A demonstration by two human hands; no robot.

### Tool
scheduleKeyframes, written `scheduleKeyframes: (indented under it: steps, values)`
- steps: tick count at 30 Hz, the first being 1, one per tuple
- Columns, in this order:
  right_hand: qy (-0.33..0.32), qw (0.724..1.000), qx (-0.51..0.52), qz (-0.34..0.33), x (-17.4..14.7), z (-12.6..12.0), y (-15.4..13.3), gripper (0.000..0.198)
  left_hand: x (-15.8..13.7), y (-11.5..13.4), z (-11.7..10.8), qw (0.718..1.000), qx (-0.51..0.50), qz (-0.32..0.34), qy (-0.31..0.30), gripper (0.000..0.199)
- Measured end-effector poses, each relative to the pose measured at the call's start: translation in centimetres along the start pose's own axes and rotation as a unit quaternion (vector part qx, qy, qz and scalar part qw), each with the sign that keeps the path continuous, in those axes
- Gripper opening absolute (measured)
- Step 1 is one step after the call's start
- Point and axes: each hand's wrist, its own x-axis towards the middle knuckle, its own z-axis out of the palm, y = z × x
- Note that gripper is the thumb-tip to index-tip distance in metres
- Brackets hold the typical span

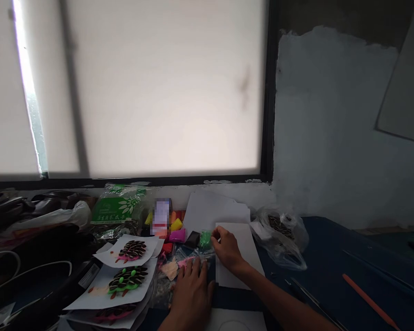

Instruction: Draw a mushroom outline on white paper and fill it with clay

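Packet [205, 240], green: just left of paper [245, 241] | right hand [229, 250]: over paper, thumb and finger tips close together by packet, cannot tell if they grip it | left hand [192, 289]: palm down, fingers a bit apart, tips at pink bag [182, 263] | pictures [128, 279]: farther left

The dark blue table [326, 257] carries, from left to right, a green seed bag [113, 208], a stack of seed pictures [127, 279], bunched coloured packets [177, 236], a white sheet [244, 243], a clear bag of seeds [281, 232] and an orange stick [369, 300] lying aslant. Nearest lies another sheet [241, 317].
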Motion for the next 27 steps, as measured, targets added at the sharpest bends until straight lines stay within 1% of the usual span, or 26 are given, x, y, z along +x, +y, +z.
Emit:
scheduleKeyframes:
  steps: [5, 10, 17, 20, 24, 27]
  values:
    - [0.007, 0.998, -0.057, -0.006, 0.2, -0.5, -0.1, 0.021, 0.0, 0.0, 0.0, 1.0, -0.002, -0.002, 0.008, 0.052]
    - [-0.03, 0.995, -0.09, -0.001, -0.2, -0.2, -0.6, 0.022, 0.0, 0.0, 0.0, 1.0, -0.005, -0.004, 0.008, 0.052]
    - [-0.08, 0.992, -0.092, 0.006, 0.2, 0.9, -1.0, 0.026, -0.3, 0.5, -0.3, 0.999, -0.014, -0.019, 0.023, 0.049]
    - [-0.096, 0.992, -0.083, 0.001, 0.5, 1.5, -1.3, 0.026, -0.3, 0.5, -0.4, 0.999, -0.02, -0.019, 0.032, 0.044]
    - [-0.103, 0.991, -0.081, -0.007, 0.7, 2.1, -1.7, 0.026, -0.2, 0.4, -0.1, 0.998, -0.027, -0.014, 0.045, 0.035]
    - [-0.104, 0.991, -0.078, -0.017, 1.0, 2.5, -2.1, 0.026, -0.2, 0.3, 0.2, 0.998, -0.029, -0.01, 0.052, 0.033]
